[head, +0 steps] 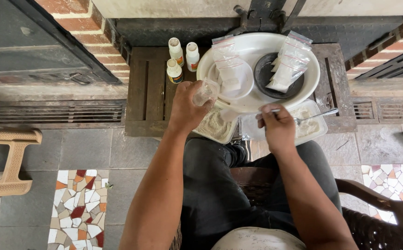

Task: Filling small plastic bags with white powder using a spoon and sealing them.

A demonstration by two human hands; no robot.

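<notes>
Our left hand point(187, 107) grasps a small clear bag point(204, 92) over the left powder tray point(216, 127); our right hand point(278, 126) grips a spoon point(313, 115) over the right tray point(319, 129), both trays overhanging the desk's point(148, 88) near edge.

Both arms are bare all the way up, no sleeves reaching into view, no watch, no bracelet, no rings that I can make out on either the left hand point(186, 107) or the right hand point(278, 127). No gloves either. Legs are in dark trousers point(213, 185), black or charcoal, kind of creased around the thighs, with some pale dusty smudges near the knee area. At the very bottom edge there's a bit of a light, off-white shirt point(257, 239) with faint marks or specks on it. Feet are too hidden to tell what's on them.
</notes>
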